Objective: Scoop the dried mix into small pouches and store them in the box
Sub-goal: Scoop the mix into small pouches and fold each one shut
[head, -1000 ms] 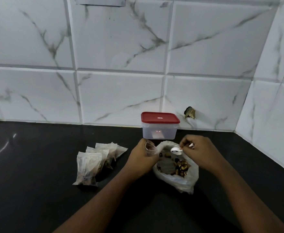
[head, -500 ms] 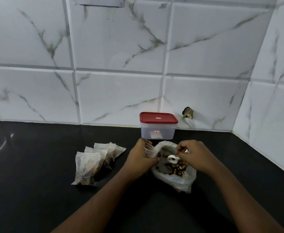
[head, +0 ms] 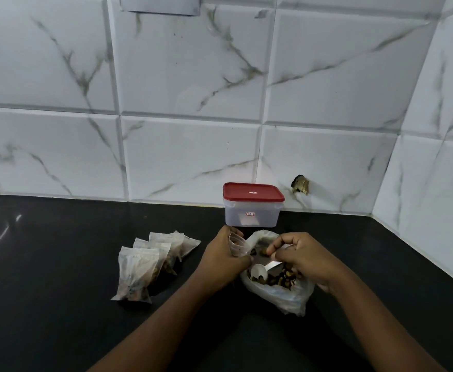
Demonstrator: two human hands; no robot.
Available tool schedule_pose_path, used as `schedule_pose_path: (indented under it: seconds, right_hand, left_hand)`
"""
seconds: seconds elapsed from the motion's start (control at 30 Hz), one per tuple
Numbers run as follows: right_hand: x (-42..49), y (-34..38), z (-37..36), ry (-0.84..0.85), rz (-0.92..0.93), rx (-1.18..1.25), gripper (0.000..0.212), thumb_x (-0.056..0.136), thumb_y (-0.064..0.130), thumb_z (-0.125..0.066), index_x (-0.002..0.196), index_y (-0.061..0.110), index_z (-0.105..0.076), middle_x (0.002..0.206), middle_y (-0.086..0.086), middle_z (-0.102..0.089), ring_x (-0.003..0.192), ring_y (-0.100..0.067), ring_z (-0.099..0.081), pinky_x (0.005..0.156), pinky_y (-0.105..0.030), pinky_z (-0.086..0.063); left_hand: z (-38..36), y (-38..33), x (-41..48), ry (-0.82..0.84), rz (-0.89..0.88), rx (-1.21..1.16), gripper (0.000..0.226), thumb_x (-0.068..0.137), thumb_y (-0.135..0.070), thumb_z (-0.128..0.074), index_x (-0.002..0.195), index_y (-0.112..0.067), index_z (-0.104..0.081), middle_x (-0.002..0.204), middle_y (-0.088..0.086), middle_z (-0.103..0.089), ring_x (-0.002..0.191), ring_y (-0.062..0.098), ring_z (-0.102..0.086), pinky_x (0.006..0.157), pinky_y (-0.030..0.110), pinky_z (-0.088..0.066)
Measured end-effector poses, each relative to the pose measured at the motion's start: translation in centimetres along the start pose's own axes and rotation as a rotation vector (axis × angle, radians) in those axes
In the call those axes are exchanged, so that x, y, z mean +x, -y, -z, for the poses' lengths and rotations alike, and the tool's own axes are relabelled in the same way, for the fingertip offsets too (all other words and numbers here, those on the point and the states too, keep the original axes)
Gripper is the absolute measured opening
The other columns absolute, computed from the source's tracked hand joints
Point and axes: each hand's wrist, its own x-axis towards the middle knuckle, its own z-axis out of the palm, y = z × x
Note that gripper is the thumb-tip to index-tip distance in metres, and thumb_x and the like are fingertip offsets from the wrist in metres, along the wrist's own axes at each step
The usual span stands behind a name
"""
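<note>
An open plastic bag (head: 281,292) of brown dried mix (head: 279,279) sits on the black counter (head: 59,304). My right hand (head: 304,260) grips a white spoon (head: 260,271) whose bowl dips into the mix. My left hand (head: 224,260) holds a small clear pouch (head: 236,245) upright at the bag's left rim, its mouth open. Several filled pouches (head: 150,264) lie in a pile to the left. The clear box with a red lid (head: 252,204) stands shut behind the bag, against the wall.
White marble-pattern tiles form the back wall and the right wall, meeting in a corner at the right. A chipped hole (head: 300,184) shows in a tile next to the box. The counter stretches wide to the left of the pouches.
My right hand has lowered the spoon from above the bag down into the mix. My left hand has stayed on the small pouch.
</note>
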Motion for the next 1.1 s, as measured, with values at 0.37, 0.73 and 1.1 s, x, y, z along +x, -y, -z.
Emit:
schedule_pose_path:
  seconds: [0.37,0.73,1.1]
  right_hand:
    - [0.9,-0.9,0.7,-0.070,-0.163,0.224,0.009,0.094,0.001,-0.066,0.097,0.004,-0.075,0.061,0.002,-0.064,0.044,-0.007,-0.036,0.038,-0.019,-0.024]
    - [0.8,-0.7,1.6,-0.104,-0.154,0.335,0.011,0.095,-0.003,-0.064,0.097,0.000,-0.075,0.067,-0.007,-0.060,0.047,-0.007,-0.038,0.038,-0.019,-0.026]
    - [0.9,0.1,1.1,-0.159,-0.001,0.672,0.014,0.095,-0.009,-0.059,0.106,-0.007,-0.068,0.072,-0.008,-0.060,0.048,-0.008,-0.037,0.038,-0.019,-0.025]
  left_hand:
    - [0.1,-0.2,-0.1,0.007,0.014,-0.010,0.051,0.080,-0.021,-0.085,0.121,-0.030,-0.056,0.112,-0.012,-0.066,0.101,0.004,-0.066,0.079,0.019,-0.052]
    - [0.0,-0.1,0.0,-0.002,0.003,-0.009,0.049,0.080,-0.023,-0.084,0.120,-0.031,-0.056,0.111,-0.013,-0.066,0.100,0.005,-0.067,0.081,0.021,-0.055]
    - [0.1,-0.2,0.0,0.000,-0.022,0.012,0.049,0.081,-0.026,-0.086,0.121,-0.029,-0.057,0.113,-0.014,-0.065,0.102,0.005,-0.066,0.086,0.024,-0.056]
